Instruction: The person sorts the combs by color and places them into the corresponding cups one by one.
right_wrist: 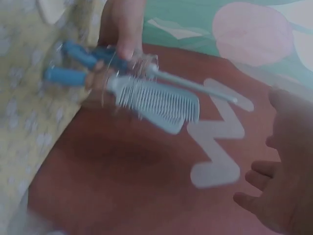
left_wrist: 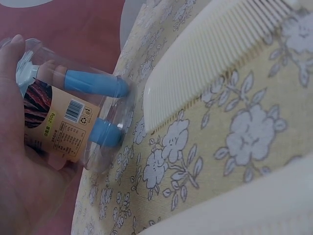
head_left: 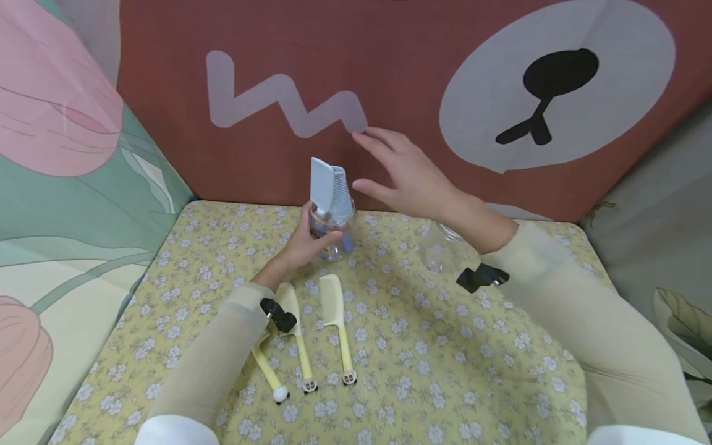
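My left hand (head_left: 300,244) grips a clear plastic jar (head_left: 334,252) near the back edge of the table, thumb on the near side. Several light blue combs (head_left: 321,185) stand in it, teeth up, above the rim. Through the wall, in the left wrist view, blue handles (left_wrist: 93,83) show beside a brown printed label (left_wrist: 63,125). My right hand (head_left: 414,176) is raised to the right of the combs, fingers extended, holding nothing and apart from them. The right wrist view is blurred; there the right hand (right_wrist: 288,171) is at the right edge.
Three cream-yellow combs lie in front of the jar: one on the right (head_left: 332,303), a middle one (head_left: 303,355), and a left one (head_left: 268,371) partly under my left forearm. A second clear jar (head_left: 436,253) stands beneath my right wrist. Printed fabric (head_left: 267,173) hangs behind the flowered tablecloth (head_left: 445,383).
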The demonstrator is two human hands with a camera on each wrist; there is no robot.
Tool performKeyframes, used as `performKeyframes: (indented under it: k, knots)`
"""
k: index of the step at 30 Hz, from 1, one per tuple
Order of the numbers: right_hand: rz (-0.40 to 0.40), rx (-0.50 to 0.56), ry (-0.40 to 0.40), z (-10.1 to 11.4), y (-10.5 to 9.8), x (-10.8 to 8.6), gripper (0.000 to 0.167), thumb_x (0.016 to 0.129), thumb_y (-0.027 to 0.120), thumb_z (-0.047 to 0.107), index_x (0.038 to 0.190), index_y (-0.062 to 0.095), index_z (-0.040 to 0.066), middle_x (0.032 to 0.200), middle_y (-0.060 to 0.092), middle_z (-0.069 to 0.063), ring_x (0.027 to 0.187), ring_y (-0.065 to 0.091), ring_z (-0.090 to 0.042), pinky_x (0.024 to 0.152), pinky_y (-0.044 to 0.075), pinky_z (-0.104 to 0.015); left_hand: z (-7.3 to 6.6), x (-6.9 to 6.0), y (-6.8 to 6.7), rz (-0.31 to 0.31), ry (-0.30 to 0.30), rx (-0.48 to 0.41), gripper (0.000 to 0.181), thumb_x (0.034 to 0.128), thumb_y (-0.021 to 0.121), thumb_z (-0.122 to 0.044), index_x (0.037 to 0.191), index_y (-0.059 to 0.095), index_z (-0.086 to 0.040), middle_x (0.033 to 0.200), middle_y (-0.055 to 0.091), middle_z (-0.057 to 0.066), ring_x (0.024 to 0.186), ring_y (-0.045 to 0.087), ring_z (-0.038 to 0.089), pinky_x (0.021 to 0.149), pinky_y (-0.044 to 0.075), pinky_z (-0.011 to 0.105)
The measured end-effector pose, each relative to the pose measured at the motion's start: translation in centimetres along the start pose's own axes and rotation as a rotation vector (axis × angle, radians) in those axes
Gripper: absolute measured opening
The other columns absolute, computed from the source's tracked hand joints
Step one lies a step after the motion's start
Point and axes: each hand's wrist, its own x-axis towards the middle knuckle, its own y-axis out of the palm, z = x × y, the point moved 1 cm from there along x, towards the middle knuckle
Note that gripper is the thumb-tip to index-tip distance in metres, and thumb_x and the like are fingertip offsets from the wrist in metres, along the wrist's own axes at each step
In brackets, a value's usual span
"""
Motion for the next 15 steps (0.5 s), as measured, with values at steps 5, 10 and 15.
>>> performKeyframes:
  k: [5, 10, 15]
  knots:
    - [0.074, -0.02, 0.069, -1.7, -0.9, -3.6, 0.081, 0.099, 0.066, 0.045, 0.163, 0.026, 0.018, 0.168, 0.021, -0.011, 0.154, 0.018, -0.033, 0.12, 0.019, -0.062, 0.0, 0.1, -0.1, 0.003, -0.021, -0.013, 0.086, 0.0996, 0.063, -0.008, 0.16, 0.003, -0.017, 0.158, 0.029, 0.019, 0.14, 0.04, 0.039, 0.111, 0.04, 0.055]
    - [0.055, 0.061, 0.138, -4.0, -1.3, -7.5, 0.083, 0.098, 0.069, 0.038, 0.164, 0.022, 0.019, 0.169, 0.017, -0.01, 0.154, 0.016, -0.034, 0.115, 0.023, -0.068, 0.1, 0.0, 0.0, -0.003, -0.009, 0.001, 0.086, 0.0998, 0.065, -0.012, 0.16, 0.005, -0.022, 0.158, 0.031, 0.014, 0.141, 0.041, 0.034, 0.111, 0.04, 0.051]
    - [-0.012, 0.22, 0.196, -6.7, -1.2, -11.1, 0.084, 0.099, 0.07, 0.029, 0.165, 0.019, 0.021, 0.169, 0.016, -0.008, 0.154, 0.014, -0.033, 0.114, 0.021, -0.071, 0.3, 0.0, 0.1, -0.002, 0.006, -0.002, 0.085, 0.1001, 0.066, -0.013, 0.159, 0.006, -0.027, 0.156, 0.034, 0.011, 0.138, 0.045, 0.031, 0.109, 0.043, 0.05]
